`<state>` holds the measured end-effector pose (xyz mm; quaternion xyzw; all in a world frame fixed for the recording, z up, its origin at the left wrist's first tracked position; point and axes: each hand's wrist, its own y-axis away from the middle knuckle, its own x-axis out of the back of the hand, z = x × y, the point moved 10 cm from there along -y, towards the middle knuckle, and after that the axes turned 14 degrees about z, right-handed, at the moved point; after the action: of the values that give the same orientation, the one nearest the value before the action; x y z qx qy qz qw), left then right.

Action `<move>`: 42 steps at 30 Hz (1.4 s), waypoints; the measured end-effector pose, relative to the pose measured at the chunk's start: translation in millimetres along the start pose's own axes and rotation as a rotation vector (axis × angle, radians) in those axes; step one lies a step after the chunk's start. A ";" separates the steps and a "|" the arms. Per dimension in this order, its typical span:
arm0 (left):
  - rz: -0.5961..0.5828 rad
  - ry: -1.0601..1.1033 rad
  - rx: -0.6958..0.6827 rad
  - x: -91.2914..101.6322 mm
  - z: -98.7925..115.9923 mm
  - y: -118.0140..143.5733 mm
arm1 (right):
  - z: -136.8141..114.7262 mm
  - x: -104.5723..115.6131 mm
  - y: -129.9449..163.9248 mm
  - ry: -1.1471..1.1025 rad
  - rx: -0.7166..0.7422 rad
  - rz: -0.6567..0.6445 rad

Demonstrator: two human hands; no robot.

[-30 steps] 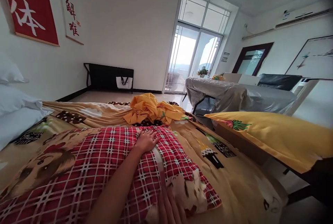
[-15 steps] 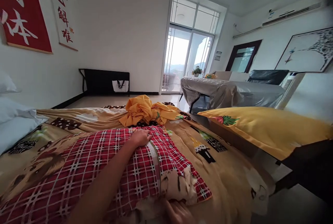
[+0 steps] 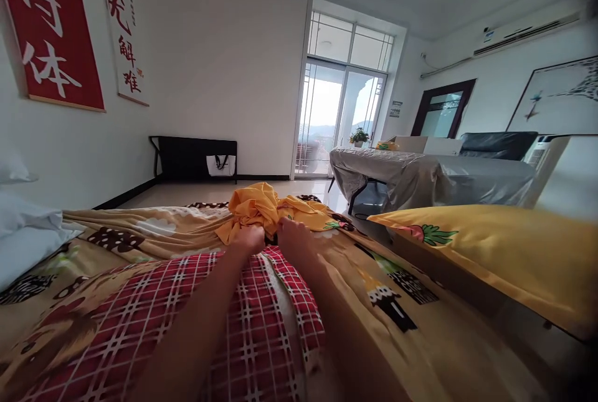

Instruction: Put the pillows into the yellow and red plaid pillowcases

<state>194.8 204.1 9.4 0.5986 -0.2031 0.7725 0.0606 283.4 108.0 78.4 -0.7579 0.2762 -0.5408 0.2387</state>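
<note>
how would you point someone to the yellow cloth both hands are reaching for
Start at the bed, spread with a tan cartoon-print blanket. Go past the red plaid pillow to the far end, where the left hand and right hand meet. The crumpled yellow cloth lies there in a loose heap, unlike the smooth, flat yellow pillow at the right.

Two hands [image 3: 250, 239], one yellow cloth [image 3: 266, 205], one plaid pillow [image 3: 196, 321].
</note>
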 end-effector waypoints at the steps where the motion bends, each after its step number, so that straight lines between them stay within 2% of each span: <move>1: 0.005 0.002 0.036 -10.4 -12.0 1.5 | 5.9 -27.5 0.4 -0.022 -0.007 -0.015; 4: 0.003 0.037 0.105 -44.3 -42.9 12.4 | 32.8 -107.4 21.3 -0.186 -0.066 -0.117; 6: 0.021 0.080 0.135 -58.6 -55.3 18.1 | 50.8 -140.2 36.1 -0.249 -0.108 -0.175; 8: 0.049 0.111 0.170 -63.8 -61.7 19.5 | 59.9 -150.6 41.5 -0.283 -0.108 -0.184; 10: 0.076 0.128 0.199 -63.0 -63.3 17.7 | 62.4 -148.5 40.2 -0.297 -0.103 -0.184; 14: 0.165 0.178 0.208 -50.7 -60.8 14.8 | 53.6 -132.8 35.0 -0.288 -0.071 -0.182; 19: 0.351 0.265 0.195 -19.7 -56.0 30.4 | 41.2 -98.1 29.9 -0.298 -0.052 -0.073; 23: 0.478 0.351 0.172 12.9 -44.1 58.1 | 22.7 -56.8 28.0 -0.350 0.042 0.040; 27: 0.699 0.506 0.077 58.0 -25.4 94.8 | -10.5 -5.5 37.6 -0.445 0.262 0.161; 29: 0.763 0.571 0.036 76.2 -17.2 110.8 | -25.8 19.7 46.9 -0.459 0.371 0.244; 32: 0.789 0.603 0.068 93.7 -14.1 125.7 | -42.0 54.2 63.6 -0.476 0.500 0.413; 34: 0.776 0.600 0.133 99.1 -17.6 130.2 | -49.5 68.6 74.4 -0.470 0.565 0.490; 38: 0.686 0.588 0.211 97.4 -22.3 130.8 | -60.6 75.9 88.0 -0.406 0.649 0.505; 42: 0.588 0.553 0.119 93.7 -12.3 128.5 | -64.1 76.6 91.1 -0.381 0.656 0.502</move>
<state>114.5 77.9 64.9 0.2870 -0.2967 0.8992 -0.1452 227.9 -14.7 90.3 -0.6378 0.2168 -0.3759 0.6363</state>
